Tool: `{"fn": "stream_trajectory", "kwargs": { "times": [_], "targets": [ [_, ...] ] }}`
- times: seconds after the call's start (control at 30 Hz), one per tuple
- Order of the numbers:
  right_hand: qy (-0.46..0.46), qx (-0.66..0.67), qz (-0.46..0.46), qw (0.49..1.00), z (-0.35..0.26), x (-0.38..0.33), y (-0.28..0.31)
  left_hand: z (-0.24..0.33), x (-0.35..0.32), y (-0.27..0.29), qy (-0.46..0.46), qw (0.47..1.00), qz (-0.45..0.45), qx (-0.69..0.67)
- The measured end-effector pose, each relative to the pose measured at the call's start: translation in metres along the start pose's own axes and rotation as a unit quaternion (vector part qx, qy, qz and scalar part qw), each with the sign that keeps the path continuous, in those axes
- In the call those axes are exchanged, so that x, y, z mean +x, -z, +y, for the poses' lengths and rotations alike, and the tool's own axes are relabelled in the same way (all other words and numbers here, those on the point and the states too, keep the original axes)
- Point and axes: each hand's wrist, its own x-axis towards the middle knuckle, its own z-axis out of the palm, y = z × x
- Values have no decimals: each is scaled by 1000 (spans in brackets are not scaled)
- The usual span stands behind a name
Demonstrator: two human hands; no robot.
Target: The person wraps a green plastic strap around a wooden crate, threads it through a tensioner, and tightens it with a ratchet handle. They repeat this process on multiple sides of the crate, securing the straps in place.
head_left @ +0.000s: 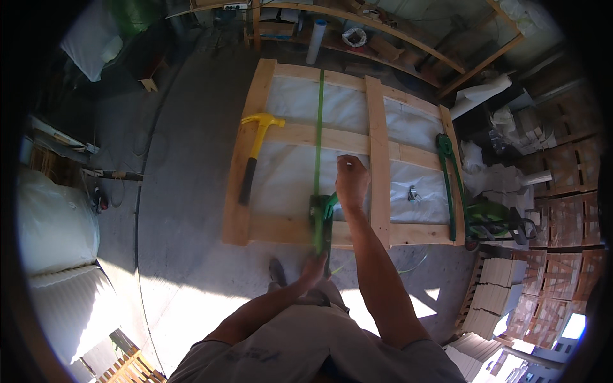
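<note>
I see a grey concrete floor (185, 166) in a cluttered workshop, and at the centre of the frame lies a pale wooden frame (377, 147) with white sheet under its slats. My right hand (351, 182) is closed, pinching the green strap (319, 127). My left hand (314, 267) grips the handle of the green strapping tensioner (321, 220) at the frame's lower edge; a yellow hammer (255, 143) lies to the left.

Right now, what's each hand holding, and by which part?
The left hand grips the near end of the strapping tool that sits on the green strap. The right hand is closed just beyond the tool, apparently on its upper lever; exact contact cannot be told.
</note>
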Motion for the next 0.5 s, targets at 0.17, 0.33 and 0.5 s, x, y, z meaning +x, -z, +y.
{"fn": "stream_trajectory", "kwargs": {
  "times": [0.17,0.33,0.5],
  "targets": [
    [3,-17,-33,999,-39,-99,49,0,2,5,-44,998,-39,5],
    [41,-46,33,998,-27,-81,32,18,-12,1,-56,997,-45,3],
    [-30,-67,13,997,-23,-11,3,21,-12,-1,-29,999,-42,17]
  ]
}}
